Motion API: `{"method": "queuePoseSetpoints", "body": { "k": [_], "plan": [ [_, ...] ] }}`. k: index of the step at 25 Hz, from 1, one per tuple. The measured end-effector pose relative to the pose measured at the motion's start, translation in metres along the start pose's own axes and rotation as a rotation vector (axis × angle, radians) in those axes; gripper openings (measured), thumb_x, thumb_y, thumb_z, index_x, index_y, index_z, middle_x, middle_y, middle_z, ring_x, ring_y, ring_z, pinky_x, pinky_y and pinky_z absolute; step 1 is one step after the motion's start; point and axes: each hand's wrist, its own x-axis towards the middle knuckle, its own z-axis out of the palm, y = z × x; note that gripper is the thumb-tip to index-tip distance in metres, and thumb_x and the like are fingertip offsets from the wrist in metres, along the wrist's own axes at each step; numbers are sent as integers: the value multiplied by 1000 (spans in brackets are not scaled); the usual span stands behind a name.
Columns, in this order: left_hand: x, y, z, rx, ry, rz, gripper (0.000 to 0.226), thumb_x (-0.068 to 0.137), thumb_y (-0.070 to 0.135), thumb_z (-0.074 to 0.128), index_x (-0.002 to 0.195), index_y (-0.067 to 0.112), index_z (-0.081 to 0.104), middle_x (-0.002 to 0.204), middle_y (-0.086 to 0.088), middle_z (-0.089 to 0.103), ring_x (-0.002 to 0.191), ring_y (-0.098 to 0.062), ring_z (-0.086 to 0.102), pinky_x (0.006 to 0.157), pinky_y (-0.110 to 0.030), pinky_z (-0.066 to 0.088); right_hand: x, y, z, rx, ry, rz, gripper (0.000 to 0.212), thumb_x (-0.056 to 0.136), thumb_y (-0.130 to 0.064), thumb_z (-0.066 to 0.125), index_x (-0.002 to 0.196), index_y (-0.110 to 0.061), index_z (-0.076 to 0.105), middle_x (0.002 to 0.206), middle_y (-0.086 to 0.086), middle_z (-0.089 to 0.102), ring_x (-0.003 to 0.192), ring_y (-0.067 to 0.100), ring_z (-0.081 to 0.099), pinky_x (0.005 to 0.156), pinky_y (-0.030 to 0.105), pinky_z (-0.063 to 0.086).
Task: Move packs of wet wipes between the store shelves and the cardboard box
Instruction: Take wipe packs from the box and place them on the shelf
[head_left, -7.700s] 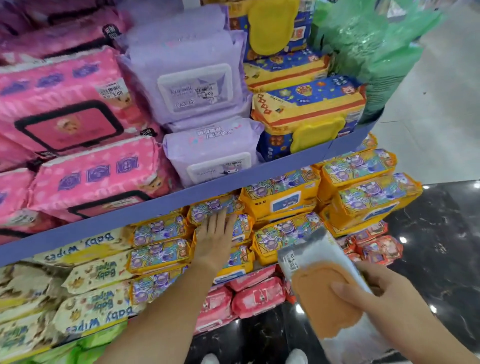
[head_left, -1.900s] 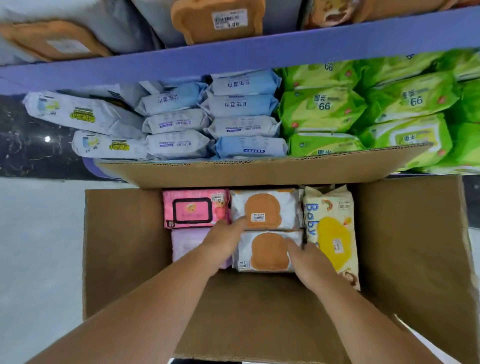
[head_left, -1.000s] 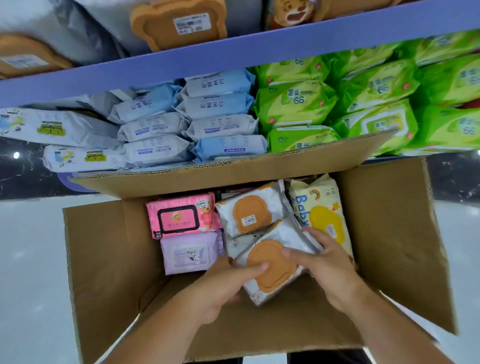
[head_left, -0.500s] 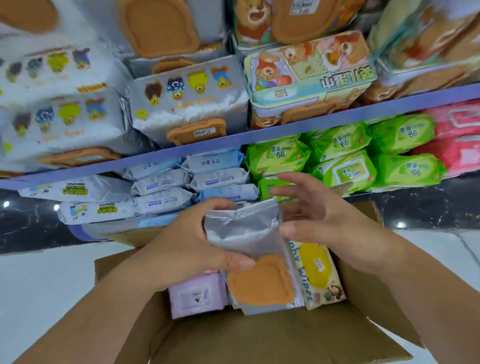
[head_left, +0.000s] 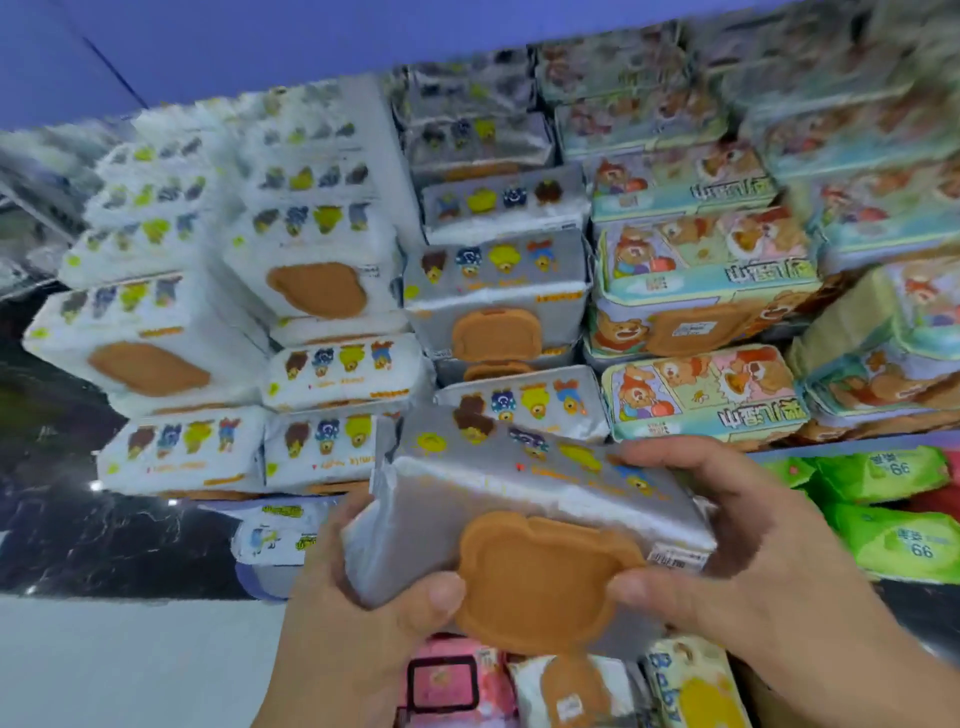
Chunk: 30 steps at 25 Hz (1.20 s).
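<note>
Wet wipes pack (head_left: 498, 493), silver with a row of small cartoon figures along its upper face and a brown bear-shaped lid (head_left: 540, 582) on the side facing the camera, is held up in the air by both hands in front of the store shelves. The left hand (head_left: 363, 597) grips its left end, with the thumb (head_left: 436, 597) pressed on the front just beside the lid's left edge. The right hand (head_left: 753, 551) grips the right end, its fingers (head_left: 654, 457) curled over the top edge and its thumb (head_left: 639, 592) resting at the lid's right edge, close to a small price label (head_left: 675, 561). Behind the pack, the shelf carries stacked white packs (head_left: 311, 270) with brown lids on the left, matching silver packs (head_left: 493, 291) in the middle and bear-cartoon packs (head_left: 701, 395) on the right, all somewhat blurred. Under the purple shelf edge (head_left: 831, 444), green packs (head_left: 883, 467) lie at the right. Below the held pack, three more packs lie side by side: a pink pack (head_left: 447, 686) with a black-framed lid, a white pack (head_left: 571, 691) with a brown lid, and a yellow pack (head_left: 696, 696). A pale floor (head_left: 130, 660) shows at the lower left, with a dark marbled surface (head_left: 104, 535) above it.
</note>
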Motion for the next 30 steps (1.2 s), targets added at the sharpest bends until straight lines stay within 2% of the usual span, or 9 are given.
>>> {"method": "queuePoseSetpoints", "body": {
  "k": [4,8,11,15,18,22,25,28,30],
  "plan": [
    [49,50,-8,190,-190,181,81,35,58,100,107,36,70,108,17,77,99,-3,73,80,-24,60,52,-52,1,-314,11,-202,78,46,-59,93,116,-39,66,124,-13,64,108,14,68,86,35,60],
    [94,60,7,461,-164,220,41,66,42,86,86,35,51,77,41,62,75,18,58,64,-6,43,100,-48,-5,-480,101,-228,79,51,-38,91,120,-50,54,125,-24,57,109,9,64,87,40,59],
    [116,36,10,559,-142,263,39,75,37,86,83,35,48,90,28,60,82,19,55,67,-6,42,119,-20,-7,-563,191,-209,87,58,-22,96,131,-38,52,126,-26,56,117,3,57,100,37,53],
    [122,11,11,603,-107,194,39,73,48,83,90,29,54,103,0,65,90,-11,65,73,-32,55,110,8,0,-894,337,-426,72,68,-26,91,134,-16,63,132,-7,42,122,2,41,108,22,41],
    [123,9,6,566,-92,204,42,71,47,88,100,38,58,101,15,69,89,2,65,71,-19,52,107,9,0,-987,359,-458,70,74,-30,87,136,-12,62,128,0,48,120,18,47,104,30,40],
    [105,7,5,508,-77,120,98,65,75,78,147,32,44,139,14,59,126,-7,58,106,-39,51,92,13,3,-988,340,-370,64,86,-35,76,145,-20,53,142,2,50,133,19,43,109,22,30],
    [69,6,12,365,-82,59,77,80,59,69,149,43,39,148,27,46,138,2,42,116,-30,36,70,11,1,-878,306,-282,55,95,-37,63,147,-26,47,152,-7,42,139,-1,31,111,6,19],
    [23,-4,15,253,-33,-57,81,75,66,60,151,52,35,152,34,37,140,8,34,112,-25,30,33,23,2,-719,307,-195,56,95,-53,54,147,-33,45,154,-16,40,144,0,32,118,37,34],
    [-6,-16,20,212,-49,-152,81,72,70,52,150,54,37,151,36,36,130,20,36,103,-16,28,5,37,9,-655,265,-101,62,91,-64,46,148,-37,43,154,-22,38,145,-2,30,117,45,36]
  ]
}}
